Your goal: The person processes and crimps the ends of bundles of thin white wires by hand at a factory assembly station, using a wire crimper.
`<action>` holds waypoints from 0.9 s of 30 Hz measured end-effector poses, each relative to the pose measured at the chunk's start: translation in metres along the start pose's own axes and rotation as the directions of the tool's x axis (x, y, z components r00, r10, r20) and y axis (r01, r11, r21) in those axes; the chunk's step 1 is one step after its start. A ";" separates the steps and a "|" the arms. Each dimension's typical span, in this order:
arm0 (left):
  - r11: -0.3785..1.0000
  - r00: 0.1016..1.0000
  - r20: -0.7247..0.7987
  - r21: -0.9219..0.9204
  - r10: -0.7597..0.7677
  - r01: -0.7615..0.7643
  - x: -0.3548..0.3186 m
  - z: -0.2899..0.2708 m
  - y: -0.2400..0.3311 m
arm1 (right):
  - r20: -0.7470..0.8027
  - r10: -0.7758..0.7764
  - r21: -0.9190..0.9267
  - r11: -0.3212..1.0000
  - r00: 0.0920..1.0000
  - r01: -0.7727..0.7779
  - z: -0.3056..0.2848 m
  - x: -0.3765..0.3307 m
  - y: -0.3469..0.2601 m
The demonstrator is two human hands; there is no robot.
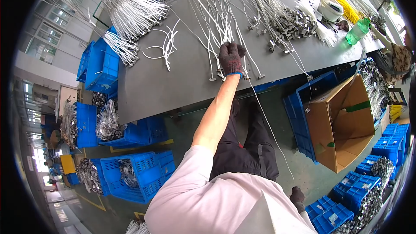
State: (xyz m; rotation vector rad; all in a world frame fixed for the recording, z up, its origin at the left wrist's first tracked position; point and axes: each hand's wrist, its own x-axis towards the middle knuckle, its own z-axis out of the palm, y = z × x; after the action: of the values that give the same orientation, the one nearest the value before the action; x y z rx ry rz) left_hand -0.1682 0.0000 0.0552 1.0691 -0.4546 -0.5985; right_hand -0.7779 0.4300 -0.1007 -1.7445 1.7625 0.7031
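My left hand, in a dark knitted glove, is closed over a bundle of thin white cables on the grey table. Small metal connectors lie at the cable ends around this hand, near the table's front edge. One long thin cable runs from near my left hand over the edge and down to the lower right. It reaches my right hand, also dark-gloved, low at my right side; its fingers look closed at the cable's end, though they show small.
Loose white cable pieces and a large cable bundle lie left. At the right are connector-ended cables, yellow cables and a green bottle. A cardboard box and blue crates stand around the table.
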 end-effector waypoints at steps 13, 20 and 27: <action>0.998 0.996 -0.071 -0.008 0.059 -0.060 0.009 -0.009 0.000 | -0.036 -0.044 0.021 0.999 0.998 0.045 -0.009 0.004 -0.012; 0.854 0.853 0.040 0.029 -0.520 0.520 -0.015 -0.035 -0.038 | -0.152 -0.078 0.110 0.989 0.985 0.095 -0.005 0.011 -0.012; 0.981 0.979 -0.077 -0.039 -0.191 0.188 0.011 -0.029 -0.028 | -0.023 0.051 0.024 0.998 0.998 -0.051 0.002 0.001 0.013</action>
State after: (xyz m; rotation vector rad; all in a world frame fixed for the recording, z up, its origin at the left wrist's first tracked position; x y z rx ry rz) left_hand -0.1486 0.0032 0.0185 1.1100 -0.2734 -0.7258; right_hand -0.7911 0.4309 -0.1029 -1.7045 1.8295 0.6835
